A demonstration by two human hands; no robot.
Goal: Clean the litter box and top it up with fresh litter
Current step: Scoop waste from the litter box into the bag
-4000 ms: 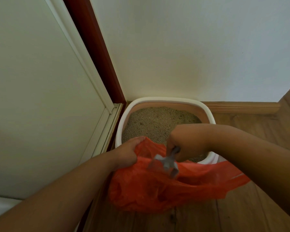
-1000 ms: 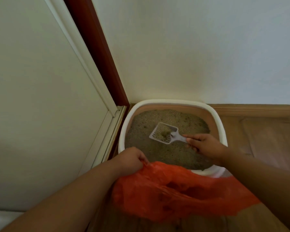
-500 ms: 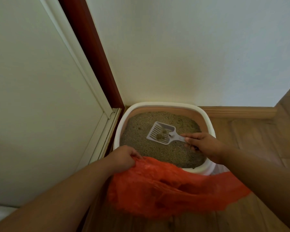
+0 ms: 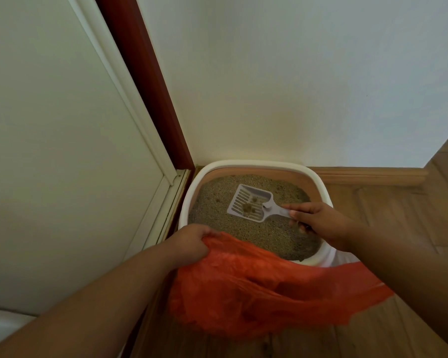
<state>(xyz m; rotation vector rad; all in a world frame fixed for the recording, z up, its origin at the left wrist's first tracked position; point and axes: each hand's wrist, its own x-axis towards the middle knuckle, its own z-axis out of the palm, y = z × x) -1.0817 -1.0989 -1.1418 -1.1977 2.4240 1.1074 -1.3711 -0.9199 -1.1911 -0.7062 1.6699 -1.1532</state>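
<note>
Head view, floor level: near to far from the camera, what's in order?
orange bag → left hand gripping its edge → right hand on the scoop handle → scoop with clumps over the litter → litter box far rim → wall

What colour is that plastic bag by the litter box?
Orange-red; the bag shows clearly in the head view.

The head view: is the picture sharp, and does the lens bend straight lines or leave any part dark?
Head view: the scoop and litter box are fairly sharp, slots and clumps readable; the red door frame leans and the skirting board tilts from wide-angle distortion; light is soft, with no glare; the forearms and the orange bag near the lower edge are dim and softer.
</note>
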